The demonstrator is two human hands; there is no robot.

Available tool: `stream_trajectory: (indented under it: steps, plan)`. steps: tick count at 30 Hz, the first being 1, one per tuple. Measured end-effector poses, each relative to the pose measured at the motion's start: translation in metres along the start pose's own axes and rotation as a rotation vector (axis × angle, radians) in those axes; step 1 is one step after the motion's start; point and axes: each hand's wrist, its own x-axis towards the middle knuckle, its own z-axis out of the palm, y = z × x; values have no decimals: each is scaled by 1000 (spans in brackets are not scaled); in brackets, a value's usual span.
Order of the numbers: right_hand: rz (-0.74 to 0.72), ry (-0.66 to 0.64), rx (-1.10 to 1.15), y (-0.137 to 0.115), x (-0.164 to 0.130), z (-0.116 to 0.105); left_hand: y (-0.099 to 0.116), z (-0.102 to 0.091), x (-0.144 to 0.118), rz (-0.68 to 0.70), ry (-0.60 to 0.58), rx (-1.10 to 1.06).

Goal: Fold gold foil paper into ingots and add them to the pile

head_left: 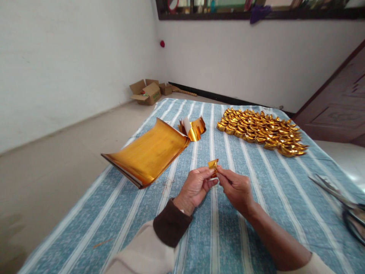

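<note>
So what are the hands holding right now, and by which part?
Both hands pinch one small folded gold paper piece by its lower end: left hand and right hand fingertips meet beneath it, its top sticking up free.

A bed [256,228] with a blue-and-white striped cover fills the room's middle. Left of the bed lies bare pale floor [57,163]; beyond it, open cardboard boxes [148,91] sit by white walls [71,57]. Right of the bed stands a dark wooden door [339,106].
</note>
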Motion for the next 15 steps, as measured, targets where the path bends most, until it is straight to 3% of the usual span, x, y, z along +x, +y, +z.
stream_trajectory:
  steps: [15]
  plan:
    - [-63, 25, -95, -1, 1, -3, 1, 2, 0, -33, -10, -43]
